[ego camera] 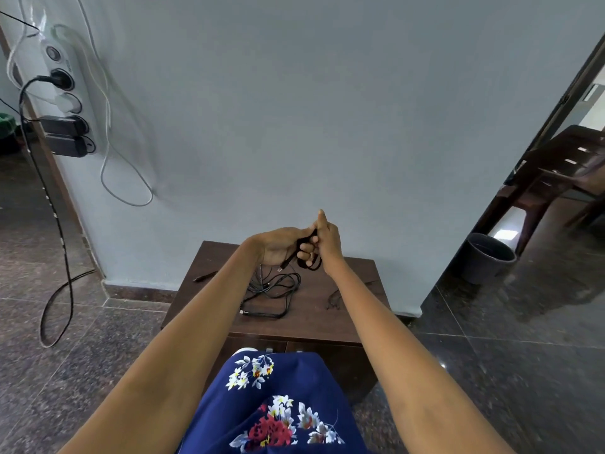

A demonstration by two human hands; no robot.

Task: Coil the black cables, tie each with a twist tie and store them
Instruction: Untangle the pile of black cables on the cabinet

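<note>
While both hands work above the desk (314,322), the coil (309,262) hangs between them: the left hand (278,245) has its fingers curled round the cable with a plug end dangling below, and the right hand (327,244) grips the loops from the other side, one finger pointing up. The coil's loops hang downward toward the desk. The loose cables (271,294) lie on the desk just below the left hand, the nearer one, and what looks like a tie (334,301) lies below the right.
</note>
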